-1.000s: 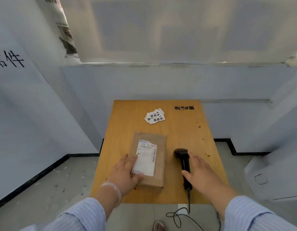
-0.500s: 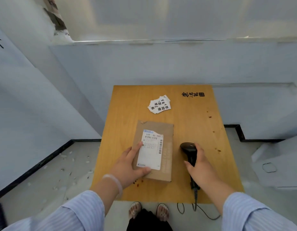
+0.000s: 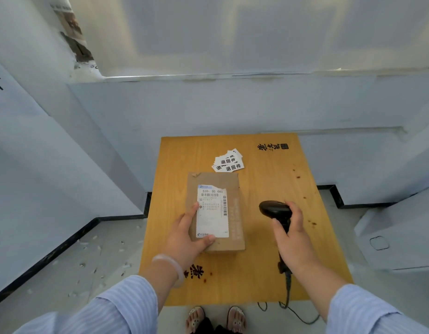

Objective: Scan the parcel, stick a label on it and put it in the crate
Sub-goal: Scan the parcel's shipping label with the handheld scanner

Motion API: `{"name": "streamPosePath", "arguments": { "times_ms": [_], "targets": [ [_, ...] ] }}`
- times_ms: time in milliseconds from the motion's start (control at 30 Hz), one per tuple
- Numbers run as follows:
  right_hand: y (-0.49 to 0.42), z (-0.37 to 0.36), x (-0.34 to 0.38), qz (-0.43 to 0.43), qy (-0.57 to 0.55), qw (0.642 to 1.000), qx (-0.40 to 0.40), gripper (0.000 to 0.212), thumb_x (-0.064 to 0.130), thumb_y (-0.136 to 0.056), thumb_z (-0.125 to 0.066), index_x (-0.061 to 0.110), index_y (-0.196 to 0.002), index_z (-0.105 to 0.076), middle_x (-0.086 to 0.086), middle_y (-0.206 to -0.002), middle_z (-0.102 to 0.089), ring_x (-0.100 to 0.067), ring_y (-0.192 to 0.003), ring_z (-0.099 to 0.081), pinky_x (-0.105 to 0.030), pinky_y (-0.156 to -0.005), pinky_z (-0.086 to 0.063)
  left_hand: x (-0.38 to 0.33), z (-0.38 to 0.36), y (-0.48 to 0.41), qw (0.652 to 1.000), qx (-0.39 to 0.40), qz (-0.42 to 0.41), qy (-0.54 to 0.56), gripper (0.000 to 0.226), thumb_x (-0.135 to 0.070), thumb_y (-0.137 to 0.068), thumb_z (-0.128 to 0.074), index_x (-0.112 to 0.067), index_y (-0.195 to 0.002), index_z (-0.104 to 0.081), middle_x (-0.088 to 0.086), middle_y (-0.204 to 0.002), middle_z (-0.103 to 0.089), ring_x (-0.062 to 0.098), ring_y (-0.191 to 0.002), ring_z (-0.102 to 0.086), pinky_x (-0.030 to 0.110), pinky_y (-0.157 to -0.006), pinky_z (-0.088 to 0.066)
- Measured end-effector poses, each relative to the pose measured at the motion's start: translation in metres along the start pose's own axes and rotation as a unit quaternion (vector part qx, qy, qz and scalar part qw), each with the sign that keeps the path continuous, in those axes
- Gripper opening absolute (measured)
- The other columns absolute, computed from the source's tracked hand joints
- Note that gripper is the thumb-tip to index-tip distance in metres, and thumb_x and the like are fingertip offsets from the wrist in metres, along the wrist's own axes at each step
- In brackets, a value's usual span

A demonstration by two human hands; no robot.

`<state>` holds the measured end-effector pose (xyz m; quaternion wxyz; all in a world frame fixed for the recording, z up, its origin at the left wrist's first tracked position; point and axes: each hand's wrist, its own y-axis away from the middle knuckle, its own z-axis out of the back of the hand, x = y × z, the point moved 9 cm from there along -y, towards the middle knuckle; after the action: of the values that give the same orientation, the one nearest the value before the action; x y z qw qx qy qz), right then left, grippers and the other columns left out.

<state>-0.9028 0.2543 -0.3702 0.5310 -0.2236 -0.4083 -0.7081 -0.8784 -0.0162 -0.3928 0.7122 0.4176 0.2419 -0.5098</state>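
Note:
A brown cardboard parcel [image 3: 232, 189] with a white shipping label lies flat in the middle of the wooden table [image 3: 268, 179]. My left hand [image 3: 187, 235] grips the parcel's near left corner, thumb on top by the label. My right hand [image 3: 293, 239] is closed around the handle of a black barcode scanner [image 3: 273, 209], whose head is raised a little to the right of the parcel. A small pile of white labels [image 3: 229, 161] printed with black characters lies just beyond the parcel. No crate can be made out for certain.
The scanner's black cable [image 3: 287, 290] runs off the table's near edge to the floor. A pale grey box-like object [image 3: 401, 237] stands on the floor at the right. Grey walls close in behind and on the left. My feet [image 3: 215, 319] show under the near edge.
My right hand went from resting on the scanner to closing on its handle and lifting its head. My left hand slid further onto the parcel's near corner. The camera tilted down.

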Motion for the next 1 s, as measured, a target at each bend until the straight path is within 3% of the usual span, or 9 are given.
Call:
{"name": "streamPosePath", "arguments": {
  "times_ms": [167, 267, 400, 533, 700, 833, 1000],
  "targets": [
    [0.018, 0.018, 0.062, 0.082, -0.039, 0.995, -0.037, 0.048, 0.036, -0.099, -0.039, 0.052, -0.135, -0.011, 0.003, -0.094, -0.060, -0.021, -0.073, -0.064, -0.041, -0.066, -0.056, -0.025, 0.017, -0.013, 0.999, -0.032, -0.033, 0.017, 0.089, -0.036, -0.078, -0.076, -0.049, -0.146, -0.019, -0.004, -0.145, -0.036, 0.017, -0.127, -0.040, 0.041, -0.107, -0.040],
    [0.032, 0.022, 0.098, 0.145, -0.054, 0.987, -0.046, 0.046, 0.035, -0.099, -0.039, 0.050, -0.135, -0.016, 0.012, -0.100, -0.058, -0.016, -0.074, -0.065, -0.036, -0.066, -0.056, -0.042, 0.019, -0.018, 0.997, -0.038, -0.061, 0.011, 0.091, -0.038, -0.078, -0.076, -0.053, -0.144, -0.016, -0.004, -0.148, -0.033, 0.017, -0.130, -0.038, 0.041, -0.109, -0.039],
    [0.050, 0.016, 0.129, 0.206, -0.083, 0.974, -0.035, 0.044, 0.036, -0.097, -0.039, 0.053, -0.131, -0.017, 0.011, -0.116, -0.055, -0.009, -0.088, -0.061, -0.024, -0.072, -0.051, -0.054, 0.016, -0.023, 0.996, -0.040, -0.084, 0.006, 0.090, -0.040, -0.077, -0.076, -0.060, -0.141, -0.016, -0.006, -0.150, -0.031, 0.017, -0.132, -0.037, 0.042, -0.108, -0.041],
    [0.059, 0.006, 0.141, 0.220, -0.102, 0.970, -0.025, 0.047, 0.037, -0.097, -0.040, 0.060, -0.128, -0.014, 0.001, -0.121, -0.056, -0.014, -0.096, -0.058, -0.033, -0.083, -0.052, -0.058, 0.012, -0.027, 0.995, -0.047, -0.090, -0.003, 0.090, -0.043, -0.076, -0.076, -0.063, -0.139, -0.015, -0.004, -0.153, -0.028, 0.021, -0.135, -0.036, 0.045, -0.106, -0.044],
    [0.061, -0.001, 0.148, 0.230, -0.110, 0.966, -0.035, 0.051, 0.033, -0.098, -0.041, 0.067, -0.122, -0.011, 0.004, -0.124, -0.054, -0.017, -0.098, -0.059, -0.025, -0.077, -0.050, -0.057, 0.007, -0.030, 0.995, -0.042, -0.086, 0.015, 0.090, -0.038, -0.077, -0.077, -0.059, -0.141, -0.017, -0.004, -0.154, -0.025, 0.020, -0.137, -0.032, 0.045, -0.107, -0.042],
    [0.063, -0.004, 0.148, 0.227, -0.115, 0.966, -0.038, 0.050, 0.032, -0.099, -0.040, 0.067, -0.121, -0.011, 0.008, -0.122, -0.054, -0.012, -0.093, -0.059, -0.020, -0.073, -0.049, -0.055, 0.004, -0.032, 0.995, -0.035, -0.091, 0.022, 0.092, -0.038, -0.076, -0.078, -0.066, -0.137, -0.014, -0.004, -0.154, -0.025, 0.021, -0.140, -0.029, 0.047, -0.107, -0.041],
    [0.061, -0.005, 0.146, 0.210, -0.122, 0.969, -0.038, 0.046, 0.033, -0.099, -0.039, 0.059, -0.128, -0.014, 0.003, -0.115, -0.057, -0.006, -0.083, -0.057, -0.020, -0.067, -0.048, -0.051, 0.004, -0.034, 0.996, -0.034, -0.085, 0.016, 0.092, -0.039, -0.076, -0.077, -0.064, -0.139, -0.015, -0.004, -0.154, -0.024, 0.022, -0.138, -0.031, 0.046, -0.107, -0.042]
  ]
}}
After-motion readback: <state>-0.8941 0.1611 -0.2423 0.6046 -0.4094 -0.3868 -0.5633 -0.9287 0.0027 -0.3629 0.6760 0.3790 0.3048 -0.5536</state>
